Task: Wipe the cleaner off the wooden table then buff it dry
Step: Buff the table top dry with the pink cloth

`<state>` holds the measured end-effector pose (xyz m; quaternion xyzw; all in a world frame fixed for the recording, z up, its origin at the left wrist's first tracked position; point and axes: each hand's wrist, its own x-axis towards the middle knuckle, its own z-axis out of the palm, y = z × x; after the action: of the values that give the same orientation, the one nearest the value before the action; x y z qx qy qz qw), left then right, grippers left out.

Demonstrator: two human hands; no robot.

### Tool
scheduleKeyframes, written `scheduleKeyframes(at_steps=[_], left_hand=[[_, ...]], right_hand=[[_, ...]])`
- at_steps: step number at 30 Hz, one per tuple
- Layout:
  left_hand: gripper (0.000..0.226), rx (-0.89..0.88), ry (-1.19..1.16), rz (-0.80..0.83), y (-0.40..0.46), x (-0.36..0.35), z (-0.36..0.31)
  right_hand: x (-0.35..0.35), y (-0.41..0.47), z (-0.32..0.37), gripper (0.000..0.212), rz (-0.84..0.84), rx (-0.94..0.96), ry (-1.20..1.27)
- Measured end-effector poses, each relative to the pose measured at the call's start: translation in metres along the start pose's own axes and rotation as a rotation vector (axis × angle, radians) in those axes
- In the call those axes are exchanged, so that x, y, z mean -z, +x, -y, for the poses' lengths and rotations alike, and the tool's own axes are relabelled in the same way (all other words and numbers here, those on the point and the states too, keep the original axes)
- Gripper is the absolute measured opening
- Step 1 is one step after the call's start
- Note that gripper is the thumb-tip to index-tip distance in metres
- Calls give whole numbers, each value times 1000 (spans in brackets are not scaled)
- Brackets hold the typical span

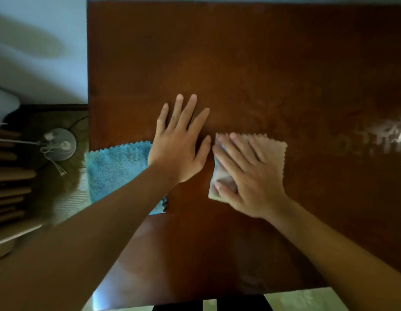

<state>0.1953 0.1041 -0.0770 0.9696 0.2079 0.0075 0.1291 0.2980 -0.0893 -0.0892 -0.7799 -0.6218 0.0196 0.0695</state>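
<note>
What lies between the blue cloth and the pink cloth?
The left hand, flat on the wooden table, lies between the blue cloth and pink cloth in the head view.

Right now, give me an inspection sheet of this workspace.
Surface: wooden table, dark brown, pale smears at its right side.
Job's things: pink cloth under the right hand; blue cloth at the left edge, partly overhanging.
Clutter: nothing seen on the table.
Hands: left hand flat on the wood, fingers straight; right hand pressing the pink cloth, fingers straight.
Cables: white cords on a round disc beside the table.
Surroundings: pale wall, wooden slats at left.
</note>
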Motion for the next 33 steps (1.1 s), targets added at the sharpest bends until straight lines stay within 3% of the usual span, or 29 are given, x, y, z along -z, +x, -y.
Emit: scheduleKeyframes(at_steps=[4, 11, 14, 19, 27, 33], left_hand=[[59, 10, -52, -13, -1, 3, -1], [60, 22, -57, 4, 0, 6, -2], [63, 23, -30, 34, 1, 6, -3], [64, 29, -21, 32, 1, 7, -3], [62, 42, -53, 41, 2, 6, -3], [64, 66, -77, 80, 5, 11, -4]], right_hand=[[5, 35, -28, 70, 10, -44, -39], [2, -3, -1, 67, -13, -52, 57], [6, 30, -32, 67, -12, 12, 52], [16, 107, -76, 69, 54, -72, -17], [9, 35, -38, 68, -14, -1, 18], [14, 110, -86, 73, 51, -11, -52]])
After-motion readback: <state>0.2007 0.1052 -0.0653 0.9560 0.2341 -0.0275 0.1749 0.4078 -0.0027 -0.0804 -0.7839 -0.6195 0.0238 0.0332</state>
